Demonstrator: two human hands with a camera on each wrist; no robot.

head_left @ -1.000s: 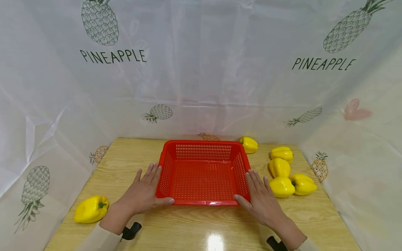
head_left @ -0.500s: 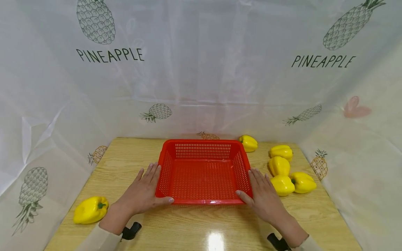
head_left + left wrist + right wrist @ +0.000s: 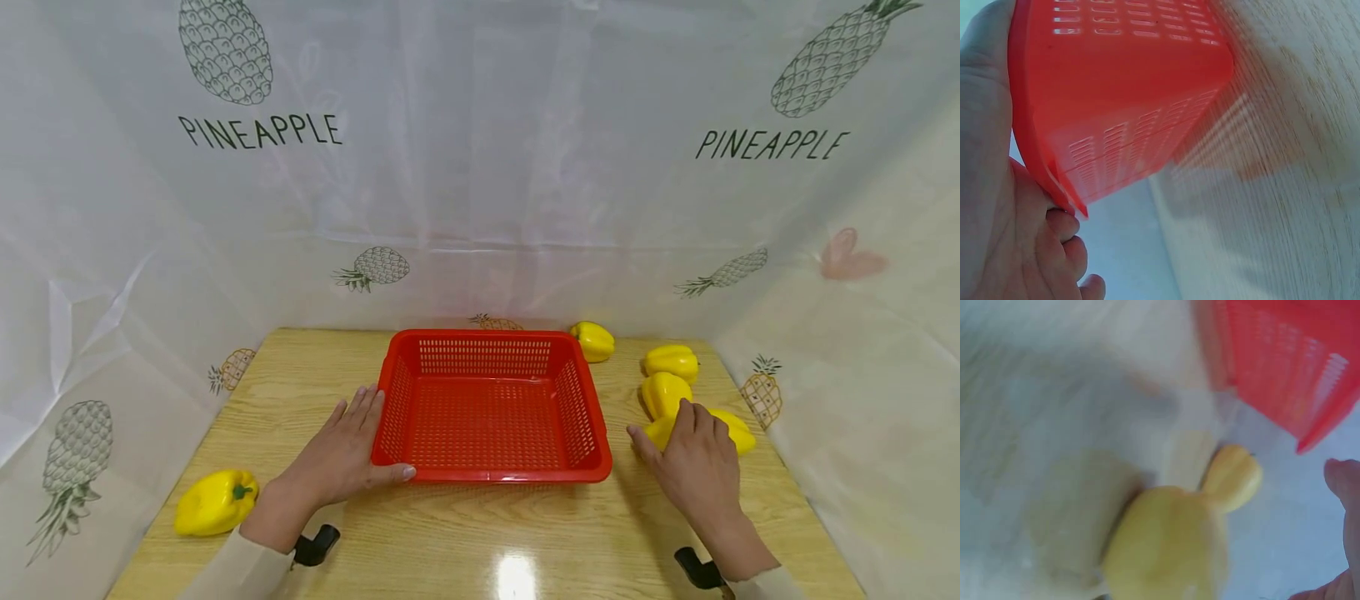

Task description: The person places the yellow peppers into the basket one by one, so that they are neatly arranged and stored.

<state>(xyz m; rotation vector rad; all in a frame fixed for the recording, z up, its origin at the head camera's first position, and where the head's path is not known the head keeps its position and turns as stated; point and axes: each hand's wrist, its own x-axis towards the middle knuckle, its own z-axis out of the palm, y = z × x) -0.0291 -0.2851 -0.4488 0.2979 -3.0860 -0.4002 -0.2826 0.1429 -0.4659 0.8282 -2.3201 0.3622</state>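
Observation:
A red plastic basket with slotted sides stands mid-table, nothing inside it. My left hand rests along its left side with straight fingers, thumb on the front rim; the left wrist view has that hand against the red rim. My right hand hovers over a yellow bell pepper, partly hiding it, fingers loosely spread. Another yellow pepper shows past its fingers. Below the right hand, the right wrist view has a large blurred pepper.
More yellow peppers lie behind the right hand, one close behind it and one farther back. A single pepper sits by the basket's back right corner, another at the table's left. A pineapple-print curtain encloses the wooden table.
My right hand has left the basket's right side and moved right, over the peppers. The left hand stays on the basket.

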